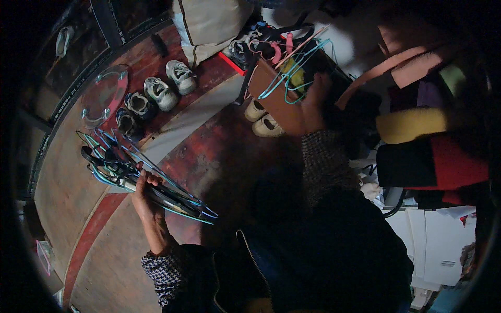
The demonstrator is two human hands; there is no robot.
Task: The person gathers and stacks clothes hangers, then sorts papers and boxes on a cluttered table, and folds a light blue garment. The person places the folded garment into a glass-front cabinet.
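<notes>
My left hand (146, 191) is closed around a bundle of clothes hangers (121, 168), black, blue and green, held over the floor at the left. At the upper right, my right hand (315, 101) reaches to a brown box or bin (274, 94); its fingers are in shadow, so I cannot tell whether they grip anything. Turquoise hangers (291, 74) and pink hangers (276, 53) stick out above the brown side, close to that hand. A yellow item (294, 74) shows among them.
Pale sneakers (160, 94) and dark shoes (135, 113) stand on the floor beside a round glass piece (105, 98). Beige shoes (268, 124) sit below the brown box. A large white bag (213, 27) stands at the top. Folded fabrics (411, 125) are stacked at the right.
</notes>
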